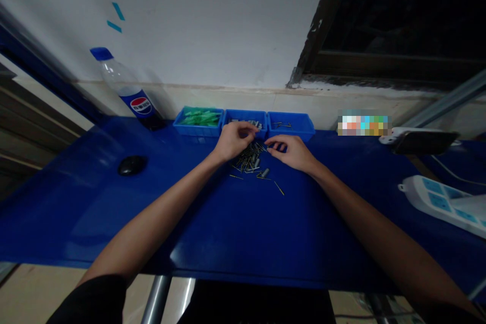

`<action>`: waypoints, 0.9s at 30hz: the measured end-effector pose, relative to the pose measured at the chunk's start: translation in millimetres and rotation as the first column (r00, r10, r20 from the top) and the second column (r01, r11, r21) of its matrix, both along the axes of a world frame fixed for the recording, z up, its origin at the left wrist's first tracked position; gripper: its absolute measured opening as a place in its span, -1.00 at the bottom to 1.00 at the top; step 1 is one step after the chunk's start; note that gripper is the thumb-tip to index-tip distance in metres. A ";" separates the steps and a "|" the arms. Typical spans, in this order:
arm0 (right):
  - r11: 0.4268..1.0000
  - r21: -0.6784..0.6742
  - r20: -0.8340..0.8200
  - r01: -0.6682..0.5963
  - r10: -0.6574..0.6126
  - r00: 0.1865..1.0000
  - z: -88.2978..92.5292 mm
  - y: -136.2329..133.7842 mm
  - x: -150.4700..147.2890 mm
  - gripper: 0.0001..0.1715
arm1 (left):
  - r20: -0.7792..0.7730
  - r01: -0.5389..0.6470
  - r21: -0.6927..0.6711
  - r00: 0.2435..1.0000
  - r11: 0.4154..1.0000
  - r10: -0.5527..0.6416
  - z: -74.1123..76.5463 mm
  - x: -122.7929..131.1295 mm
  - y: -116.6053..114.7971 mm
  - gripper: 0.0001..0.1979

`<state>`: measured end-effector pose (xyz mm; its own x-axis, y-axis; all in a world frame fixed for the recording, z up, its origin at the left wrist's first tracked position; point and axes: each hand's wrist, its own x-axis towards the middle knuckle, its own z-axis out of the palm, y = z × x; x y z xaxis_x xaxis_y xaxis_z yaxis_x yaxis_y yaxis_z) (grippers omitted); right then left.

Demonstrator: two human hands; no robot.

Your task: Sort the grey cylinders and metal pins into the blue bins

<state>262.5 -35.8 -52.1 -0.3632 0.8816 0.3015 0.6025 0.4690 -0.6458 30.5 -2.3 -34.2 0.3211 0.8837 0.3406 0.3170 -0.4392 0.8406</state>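
My left hand [235, 140] is over the front edge of the middle blue bin [245, 114]. Its thumb and fingers come together in a pinch, and whatever lies between them is too small to name. Close by on the right, my right hand [292, 152] is closed too, with thumb and forefinger near each other at the pile; what they grip cannot be made out. Below and between both hands lies a pile of thin metal pins [248, 159], brass and dark in colour. A few grey cylinders [265, 172] lie among them. One loose pin [279, 188] rests nearer to me.
Green plastic pieces [199, 117] fill the left bin; the right bin [299, 122] holds a few pins. A cola bottle [140, 104] stands at the back left, behind a black mouse [131, 165]. To the right are a phone [425, 142] and a white power strip [444, 202].
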 end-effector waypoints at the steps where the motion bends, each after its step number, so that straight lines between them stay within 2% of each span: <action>1: 1.000 0.025 0.022 -0.008 0.007 1.000 0.5 -0.6 -0.2 -0.76 | -0.034 0.002 0.032 0.999 0.999 -0.001 -0.7 -0.1 -0.3 -0.78; 3: 0.995 0.081 0.072 -0.053 0.047 0.996 0.6 -2.2 -1.5 -0.75 | -0.098 0.016 0.076 0.995 0.997 -0.009 -1.5 -0.7 -0.9 -0.77; 6: 0.971 0.166 0.159 -0.172 0.146 0.977 -2.2 -4.4 -5.5 -0.63 | -0.186 0.045 0.122 0.982 0.992 -0.022 -0.7 -1.8 -1.7 -0.77; 10: 0.954 0.177 0.248 -0.243 0.196 0.949 -8.0 -5.5 -10.9 -0.51 | -0.207 0.062 0.123 0.978 0.990 -0.036 1.7 -2.3 -3.1 -0.77; 19: 0.954 0.185 0.268 -0.234 0.180 0.946 -6.7 -3.5 -7.4 -0.77 | -0.198 0.063 0.102 0.979 0.993 -0.042 1.7 -1.7 -2.7 -0.79; 27: 0.969 0.170 0.176 -0.179 0.149 0.973 -15.2 -0.5 -5.2 -0.74 | -0.190 0.070 0.089 0.980 0.994 -0.052 3.3 -0.9 -4.2 -0.79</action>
<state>257.3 -36.4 -67.3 -0.5552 0.7407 0.3783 0.5957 0.6716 -0.4405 29.6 -6.5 -30.9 0.4392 0.8272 0.3506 0.4353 -0.5373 0.7224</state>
